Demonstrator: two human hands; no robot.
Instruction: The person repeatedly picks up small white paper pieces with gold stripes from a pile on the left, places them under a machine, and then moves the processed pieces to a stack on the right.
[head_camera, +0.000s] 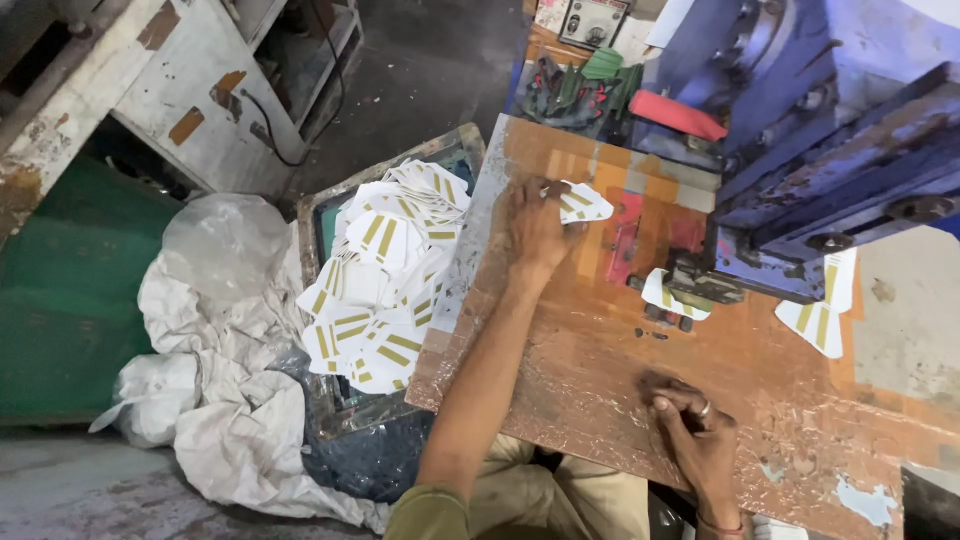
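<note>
My left hand (537, 228) reaches across the worn wooden board (600, 350) and pinches a white paper piece with yellow stripes (583, 204). My right hand (693, 432) rests knuckles-down on the board near its front edge, fingers curled with a ring on one, holding nothing I can see. Another striped white piece (662, 292) lies under the blue press machine (800, 170), and one more (822, 312) sticks out at the machine's right side.
A metal tray (322, 212) at the left holds a heap of several striped white pieces (385, 270). White sacks (220, 380) lie beside it on the floor. A green cabinet stands far left. Tools and a red object (677, 114) sit behind the board.
</note>
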